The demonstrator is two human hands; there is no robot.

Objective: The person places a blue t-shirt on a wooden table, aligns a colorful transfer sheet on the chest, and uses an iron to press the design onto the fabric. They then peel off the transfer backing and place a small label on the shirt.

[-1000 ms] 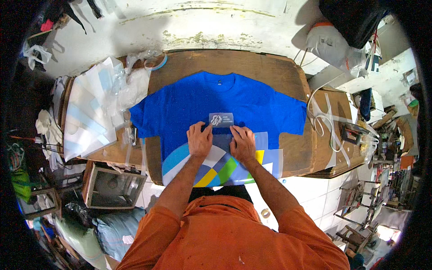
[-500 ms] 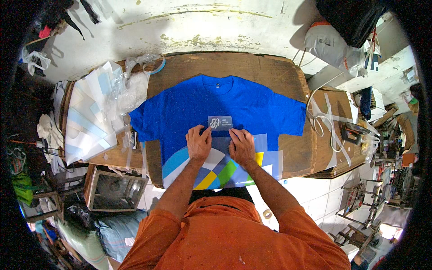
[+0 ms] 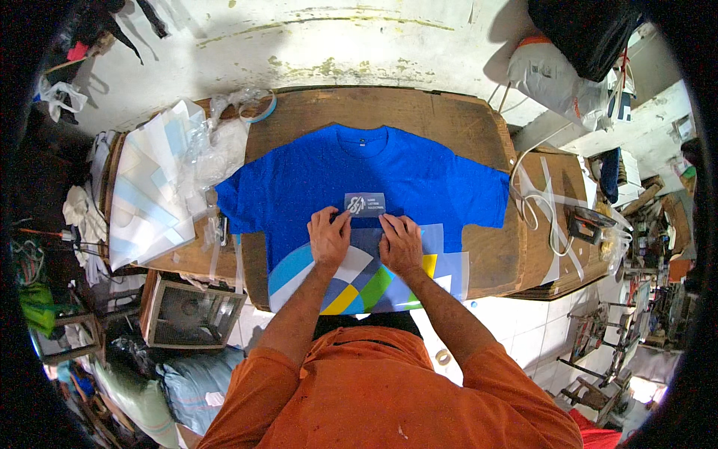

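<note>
A blue T-shirt (image 3: 314,179) lies flat, neck away from me, on a brown wooden table (image 3: 299,112). On its chest rests a small clear film with a white print (image 3: 364,204). My left hand (image 3: 330,236) holds the film's lower left corner between thumb and fingers. At the lower right corner, my right hand (image 3: 400,241) pinches it the same way. Beneath my wrists, a large transfer film (image 3: 378,288) with blue, white, green and yellow shapes covers the shirt's lower part. The fingertips' undersides are hidden.
Fanned-out film sheets (image 3: 149,194) and crumpled clear plastic (image 3: 224,142) lie at the left. An iron-like dark tool (image 3: 583,224) with a white cord (image 3: 535,198) sits at the right. A framed screen (image 3: 194,314) stands below the table's left side; a tape roll (image 3: 443,357) is on the floor.
My hands keep the same hold on the small film, with hardly any movement. The view has shifted slightly, and something red now shows at the lower right edge.
</note>
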